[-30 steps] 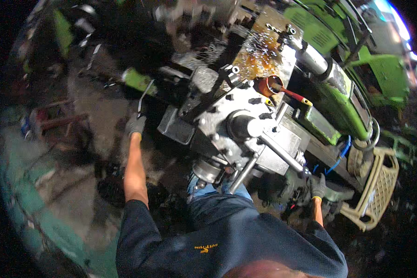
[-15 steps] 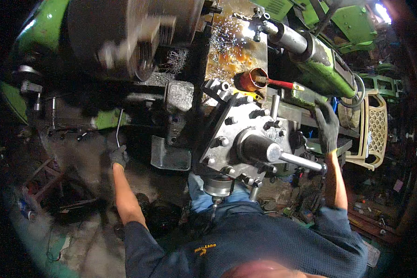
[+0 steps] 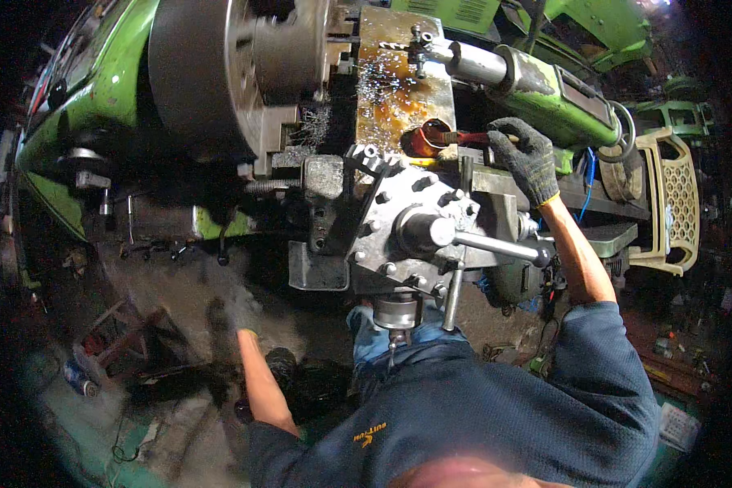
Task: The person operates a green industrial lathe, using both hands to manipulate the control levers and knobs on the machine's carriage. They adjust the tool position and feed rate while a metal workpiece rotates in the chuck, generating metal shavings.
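My right hand point(image 3: 527, 163), in a dark grey glove, is closed on the handle end of a brush point(image 3: 469, 138). The red-handled brush lies across the rim of a small red cup point(image 3: 421, 143), with its head inside. My left hand point(image 3: 237, 302), also gloved, is low on the left above the floor, apart from the lathe. It is smeared and dark, so its fingers cannot be made out. A square tool post point(image 3: 390, 220) with several bolts and a long clamping handle point(image 3: 496, 246) sits between my arms.
A big lathe chuck point(image 3: 199, 81) stands at the upper left, part of it blurred. Shavings cover the metal plate point(image 3: 398, 98) beside it. A green tailstock point(image 3: 557, 102) holding a drill bit is at the upper right. A beige plastic chair point(image 3: 677, 203) stands far right.
My right hand has moved left from beside the tailstock and taken hold of the brush handle. My left hand has let go of the bent lever and dropped lower. The chuck jaws look sharper.
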Available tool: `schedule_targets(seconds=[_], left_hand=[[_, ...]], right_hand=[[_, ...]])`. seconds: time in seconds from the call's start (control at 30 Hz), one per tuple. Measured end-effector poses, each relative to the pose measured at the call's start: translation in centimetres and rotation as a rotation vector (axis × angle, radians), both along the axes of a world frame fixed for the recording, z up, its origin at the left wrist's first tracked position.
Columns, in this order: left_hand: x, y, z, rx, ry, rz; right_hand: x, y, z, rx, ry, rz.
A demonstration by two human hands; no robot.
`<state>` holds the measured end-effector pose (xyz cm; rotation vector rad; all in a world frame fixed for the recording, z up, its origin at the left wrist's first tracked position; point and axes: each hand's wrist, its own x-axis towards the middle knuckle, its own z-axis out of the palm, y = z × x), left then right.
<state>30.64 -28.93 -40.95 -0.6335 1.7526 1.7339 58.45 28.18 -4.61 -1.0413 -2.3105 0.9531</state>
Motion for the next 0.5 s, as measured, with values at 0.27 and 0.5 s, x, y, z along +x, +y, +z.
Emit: schedule_targets(seconds=[0.27,0.5], left_hand=[[16.5,-7.8,-7.1,0.017,-0.39,-0.189],[21.0,-7.1,-6.3,-0.054,-0.561,-0.242]], right_hand=[[0.8,0.6,2.4,0.135,-0.06,-0.042],[1.0,0.4,3.0,0.101,-0.095,-0.091]])
